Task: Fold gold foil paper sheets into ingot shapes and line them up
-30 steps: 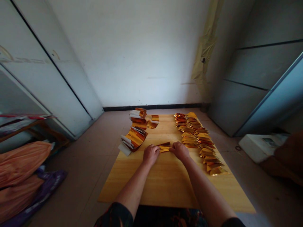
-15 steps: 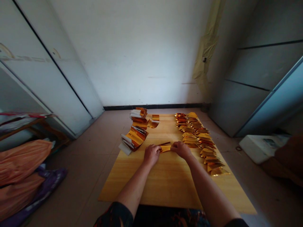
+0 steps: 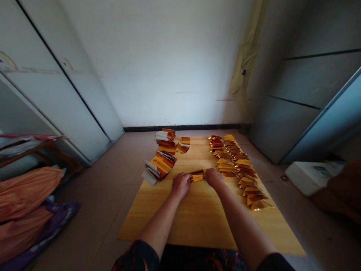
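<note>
A small gold foil paper (image 3: 196, 176) lies on the wooden board (image 3: 203, 218) between my two hands. My left hand (image 3: 180, 183) pinches its left end, fingers curled. My right hand (image 3: 214, 177) is closed on its right end. A curved stack of gold foil sheets (image 3: 160, 165) sits just left of my left hand. A long row of folded gold pieces (image 3: 239, 169) runs along the board's right side, close to my right hand.
More gold foil stacks (image 3: 166, 141) and a loose piece (image 3: 183, 145) lie at the board's far end. Orange and purple bags (image 3: 28, 207) lie on the floor at left. A white flat device (image 3: 313, 173) rests on the floor at right. White cabinets flank both sides.
My right hand has shifted slightly left along the foil paper, closer to my left hand. Everything else stays put.
</note>
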`<state>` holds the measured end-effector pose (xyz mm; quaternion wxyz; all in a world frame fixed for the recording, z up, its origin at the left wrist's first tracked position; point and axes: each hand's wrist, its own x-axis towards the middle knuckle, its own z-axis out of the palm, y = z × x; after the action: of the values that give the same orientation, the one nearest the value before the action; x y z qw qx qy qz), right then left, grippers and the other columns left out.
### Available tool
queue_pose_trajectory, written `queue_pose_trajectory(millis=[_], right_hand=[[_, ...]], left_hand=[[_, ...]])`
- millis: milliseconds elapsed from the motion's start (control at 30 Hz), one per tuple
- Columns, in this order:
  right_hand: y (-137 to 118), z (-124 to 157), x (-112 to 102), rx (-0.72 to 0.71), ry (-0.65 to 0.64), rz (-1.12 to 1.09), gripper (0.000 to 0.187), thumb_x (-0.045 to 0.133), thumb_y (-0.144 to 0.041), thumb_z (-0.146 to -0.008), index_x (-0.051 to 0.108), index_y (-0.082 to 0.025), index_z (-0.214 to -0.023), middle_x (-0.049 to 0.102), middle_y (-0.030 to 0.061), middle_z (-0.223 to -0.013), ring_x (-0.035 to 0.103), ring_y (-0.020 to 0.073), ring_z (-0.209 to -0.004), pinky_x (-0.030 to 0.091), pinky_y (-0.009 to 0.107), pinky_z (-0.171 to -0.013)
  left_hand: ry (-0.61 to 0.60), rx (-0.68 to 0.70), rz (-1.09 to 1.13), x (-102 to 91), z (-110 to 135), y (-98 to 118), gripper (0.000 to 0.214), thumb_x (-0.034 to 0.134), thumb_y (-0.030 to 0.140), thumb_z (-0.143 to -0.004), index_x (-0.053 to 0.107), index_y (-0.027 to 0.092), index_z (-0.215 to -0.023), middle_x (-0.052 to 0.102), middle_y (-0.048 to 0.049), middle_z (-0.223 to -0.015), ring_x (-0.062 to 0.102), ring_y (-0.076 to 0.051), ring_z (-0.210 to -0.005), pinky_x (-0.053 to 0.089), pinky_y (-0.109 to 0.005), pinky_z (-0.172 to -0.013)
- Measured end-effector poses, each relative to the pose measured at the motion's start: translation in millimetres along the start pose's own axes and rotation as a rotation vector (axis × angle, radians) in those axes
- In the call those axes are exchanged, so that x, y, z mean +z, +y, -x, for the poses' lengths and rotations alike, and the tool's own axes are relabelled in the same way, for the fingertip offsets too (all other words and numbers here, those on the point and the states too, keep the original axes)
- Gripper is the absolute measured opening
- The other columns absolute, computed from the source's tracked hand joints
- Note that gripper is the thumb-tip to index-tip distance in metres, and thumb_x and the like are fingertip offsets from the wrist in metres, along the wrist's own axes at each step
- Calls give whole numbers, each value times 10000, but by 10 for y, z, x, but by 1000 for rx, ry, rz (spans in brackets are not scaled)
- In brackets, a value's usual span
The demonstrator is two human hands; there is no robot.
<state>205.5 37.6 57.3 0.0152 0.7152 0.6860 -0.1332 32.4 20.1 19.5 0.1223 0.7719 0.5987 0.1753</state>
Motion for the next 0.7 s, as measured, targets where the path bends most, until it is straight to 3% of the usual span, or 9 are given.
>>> queue_pose_trajectory(millis=[267, 433, 567, 700], right_hand=[[12, -62, 45, 15, -11, -16, 338, 463, -345, -868, 649, -164, -1085, 634, 175, -1113, 621, 264, -1000, 462, 335, -788], [-9, 0, 15, 14, 36, -10, 289, 499, -311, -859, 613, -172, -1085, 618, 153, -1096, 622, 237, -966, 458, 314, -762], [-87, 79, 50, -111, 126, 24, 228, 409, -213, -904, 597, -205, -1032, 610, 101, -1031, 636, 177, -867, 438, 248, -688], [-148, 95, 129, -181, 126, 13, 234, 402, -222, -909, 622, -208, -987, 617, 87, -1014, 629, 167, -868, 419, 230, -681]], left_hand=[[71, 9, -58, -8, 78, 58, 209, 483, 139, -838, 639, 226, -946, 628, -38, -888, 556, -176, -895, 392, -286, -797], [125, 97, -166, 5, 135, 88, 203, 467, 203, -877, 663, 253, -906, 581, -52, -915, 497, -198, -919, 368, -316, -770], [135, 214, -280, 15, 138, 120, 204, 463, 216, -891, 664, 223, -855, 585, -64, -914, 477, -210, -936, 364, -341, -771], [103, 274, -344, 23, 133, 122, 214, 458, 179, -887, 660, 189, -816, 597, -56, -845, 507, -199, -884, 385, -328, -753]])
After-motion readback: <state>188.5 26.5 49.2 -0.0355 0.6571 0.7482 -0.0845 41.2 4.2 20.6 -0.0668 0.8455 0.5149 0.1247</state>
